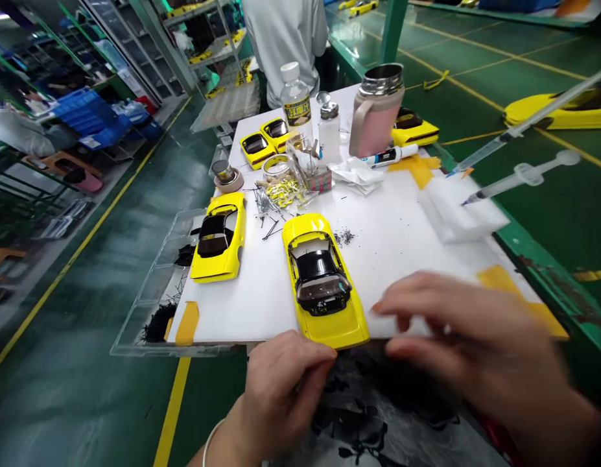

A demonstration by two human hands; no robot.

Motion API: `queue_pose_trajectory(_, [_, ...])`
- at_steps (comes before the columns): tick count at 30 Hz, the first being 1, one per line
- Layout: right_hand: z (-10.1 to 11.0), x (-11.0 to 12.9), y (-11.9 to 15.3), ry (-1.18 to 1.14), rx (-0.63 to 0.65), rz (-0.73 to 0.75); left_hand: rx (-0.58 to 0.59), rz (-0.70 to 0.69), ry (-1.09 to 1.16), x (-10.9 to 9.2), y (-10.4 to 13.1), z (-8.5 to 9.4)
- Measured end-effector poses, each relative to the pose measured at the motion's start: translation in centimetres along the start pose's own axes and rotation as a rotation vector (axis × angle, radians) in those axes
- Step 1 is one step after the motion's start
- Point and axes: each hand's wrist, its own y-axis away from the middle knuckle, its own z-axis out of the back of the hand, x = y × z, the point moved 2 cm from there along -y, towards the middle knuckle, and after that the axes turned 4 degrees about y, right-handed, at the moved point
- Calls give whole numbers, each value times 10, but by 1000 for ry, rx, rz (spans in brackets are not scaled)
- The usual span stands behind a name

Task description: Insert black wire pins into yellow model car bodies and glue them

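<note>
Since nearest car (324, 285) sits at near edge of board (388, 227), nudge could drop it; left hand (288, 373) curled, hold unclear; right hand (480, 331) half-open, seemingly empty.

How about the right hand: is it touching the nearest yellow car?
No, white board shows between the right hand and the nearest yellow car.

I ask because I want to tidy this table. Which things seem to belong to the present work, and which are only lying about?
Likely in the work:
front car, near left hand and right hand
black bits beside it
syringes

Likely just lying about:
mug
marker
tissue
</note>
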Motion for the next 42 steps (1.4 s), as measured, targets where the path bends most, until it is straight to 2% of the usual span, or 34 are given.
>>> queue_pose_trajectory(2, [-24, 10, 8, -149, 143, 50, -9, -40, -18, -2, -3, -6])
queue_pose_trajectory(4, [-37, 12, 12, -210, 157, 50, -22, -48, -34, -1, -4, -8])
queue_pose_trajectory(8, [-38, 9, 12, -185, 90, 18, -47, -69, -80, 1, -2, -5])
queue_pose_trajectory(12, [-35, 10, 8, -188, 112, 19, -53, -104, -140, 2, -1, -5])
queue_pose_trajectory(16, [-41, 5, 7, -139, 118, 13, -51, -99, -137, 8, 1, -6])
queue_pose_trajectory(19, [-45, -5, 8, -38, 67, -28, -156, 16, -77, 19, 4, 1])
queue_pose_trajectory(24, [-51, -19, 7, 34, -26, -85, -424, 416, 148, 46, 9, 13])
queue_pose_trajectory(27, [-55, -21, 5, 44, -25, -59, -477, 531, 321, 55, 9, 10])
queue_pose_trajectory(33, [-58, -22, 6, 66, 5, -18, -446, 583, 473, 63, 7, -1])
queue_pose_trajectory(42, [-56, -21, 5, 73, 8, -16, -380, 570, 489, 64, 3, -5])
